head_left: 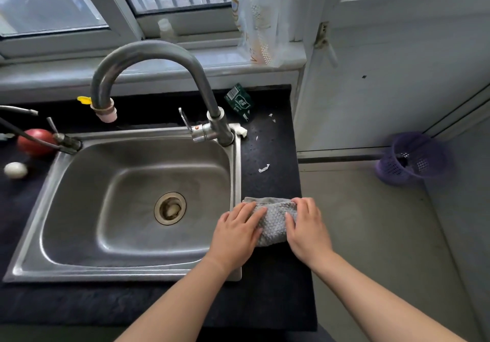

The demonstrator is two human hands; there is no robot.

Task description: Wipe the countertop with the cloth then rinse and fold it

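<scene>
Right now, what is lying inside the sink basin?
The sink holds only its round drain, with something pale sitting in the strainer; what it is cannot be told. The left hand covers the basin's near right rim.

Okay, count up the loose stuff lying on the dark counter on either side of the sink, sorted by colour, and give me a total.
Grey: 1, the cloth under both hands
Green: 1, the packet
Red: 1, the round fruit
White: 5, the egg-like ball, the crumpled paper by the tap base, and 3 paper scraps
Total: 8
</scene>
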